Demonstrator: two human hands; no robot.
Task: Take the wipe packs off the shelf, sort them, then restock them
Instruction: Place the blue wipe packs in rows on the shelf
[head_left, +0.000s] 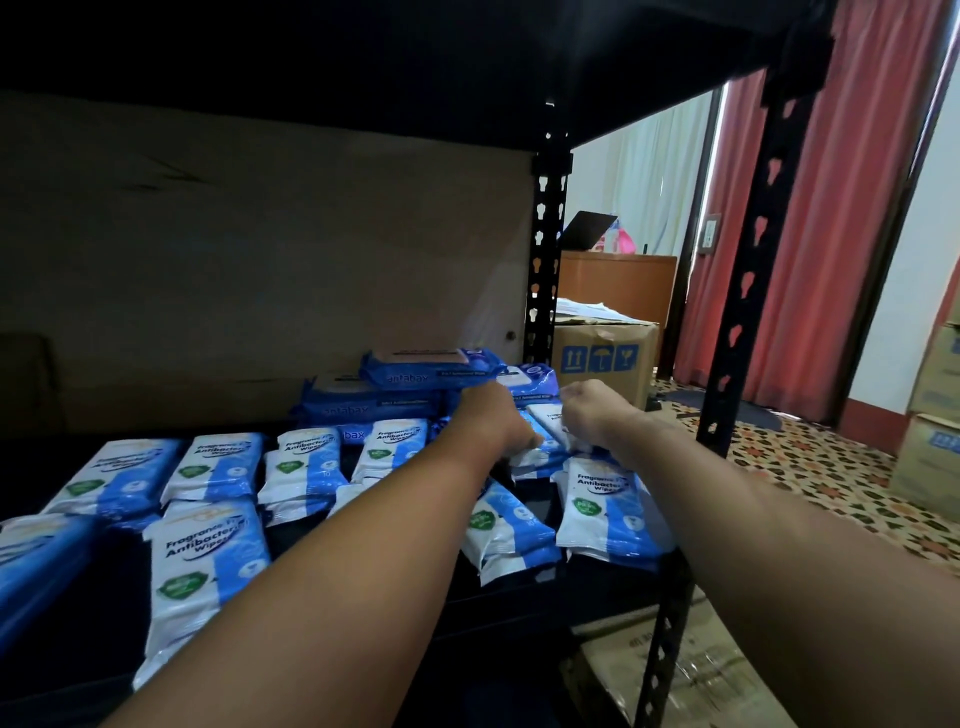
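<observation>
Several white-and-blue antibacterial wipe packs (208, 551) lie flat across the dark shelf (519, 613). Behind them sit stacked dark blue wipe packs (415, 371). Both my arms reach to the shelf's back right. My left hand (493, 421) and my right hand (592, 410) are knuckles-up, fingers curled down onto a small white-and-blue pack (545, 447) between them. The fingertips are hidden behind the backs of the hands.
A black slotted upright (748, 270) stands at the front right corner, another (545, 249) at the back. The upper shelf board hangs low overhead. Cardboard boxes (602, 358) sit on the patterned floor to the right, with red curtains behind.
</observation>
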